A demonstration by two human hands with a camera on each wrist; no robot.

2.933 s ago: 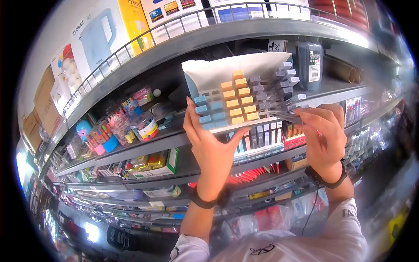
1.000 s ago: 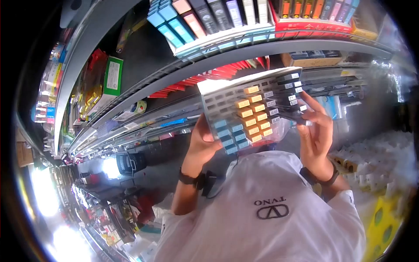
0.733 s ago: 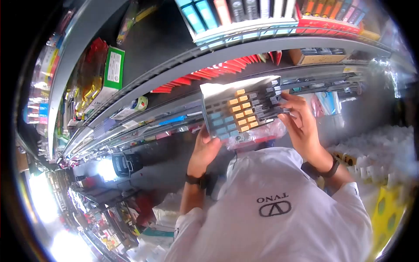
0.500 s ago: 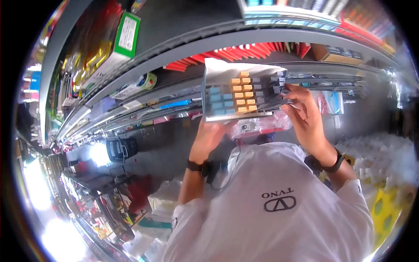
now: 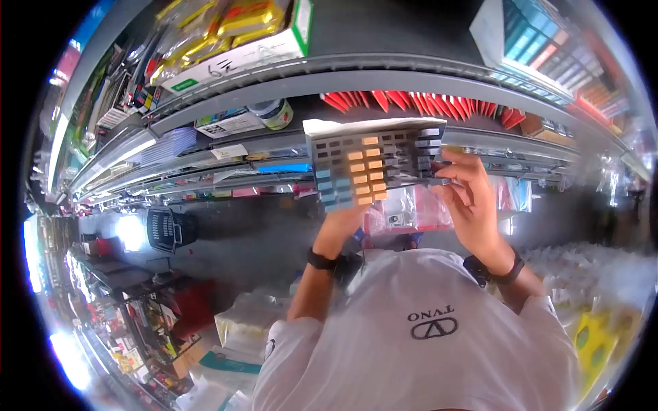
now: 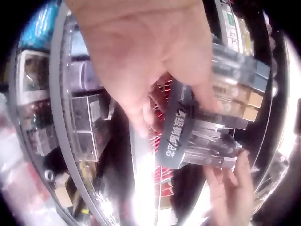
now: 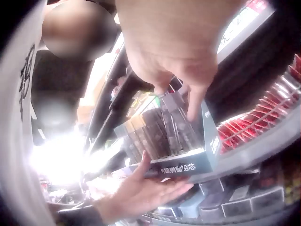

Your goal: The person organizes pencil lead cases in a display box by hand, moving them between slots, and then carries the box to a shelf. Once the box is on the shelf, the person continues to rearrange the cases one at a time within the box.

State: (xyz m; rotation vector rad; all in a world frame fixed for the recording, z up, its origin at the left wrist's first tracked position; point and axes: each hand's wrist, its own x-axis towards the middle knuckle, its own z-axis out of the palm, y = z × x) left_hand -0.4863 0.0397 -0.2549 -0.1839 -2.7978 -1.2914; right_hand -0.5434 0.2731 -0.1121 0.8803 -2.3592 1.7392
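A cardboard display box (image 5: 316, 127) of pencil lead tubes is held up in front of the person's chest. My left hand (image 5: 343, 222) grips it from below; in the right wrist view its thumb lies against the front panel (image 7: 178, 168) with the fingers underneath. Blue-capped tubes (image 5: 334, 195) fill the left end, yellow-capped tubes (image 5: 368, 178) stand in the middle, and dark grey-capped tubes (image 5: 429, 142) are at the right. At that right end my right hand (image 5: 471, 202) pinches a dark-capped lead tube (image 7: 173, 101) between thumb and fingers; its lower part is among the others.
Grey wire-edged shelves (image 5: 274, 85) run across in front. On them are red packets (image 5: 425, 104), a green-edged carton (image 5: 301, 31) of gold packs and another display box (image 5: 490, 34). White bags (image 5: 589, 267) lie at the right, and a black basket (image 5: 164, 229) stands on the floor.
The display box has come down from shelf height to the chest. Over the last second the shelves have shifted rightward in view, while both hands stay at the box.
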